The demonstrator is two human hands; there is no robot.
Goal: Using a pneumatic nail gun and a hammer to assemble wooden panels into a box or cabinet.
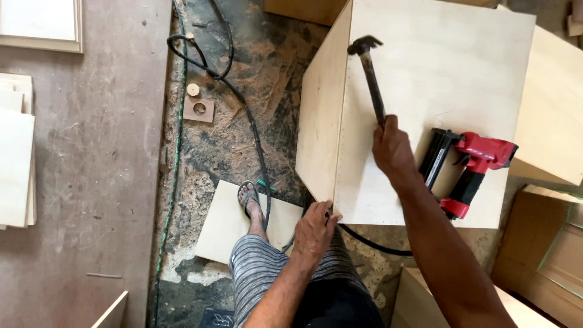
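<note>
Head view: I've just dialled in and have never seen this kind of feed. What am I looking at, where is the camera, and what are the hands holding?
This is one camera worn on a person's head, looking down at their own arms and legs. No machine is involved, just two bare hands.

The right hand grips a hammer by its handle, with the head raised over the top edge of a pale plywood box. The left hand presses on the box's near corner, fingers on the edge.

A red and black nail gun lies on the box's top panel. A black hose runs across the dusty floor. The person's sandalled foot stands on a loose board. More boards are stacked at the left.
</note>
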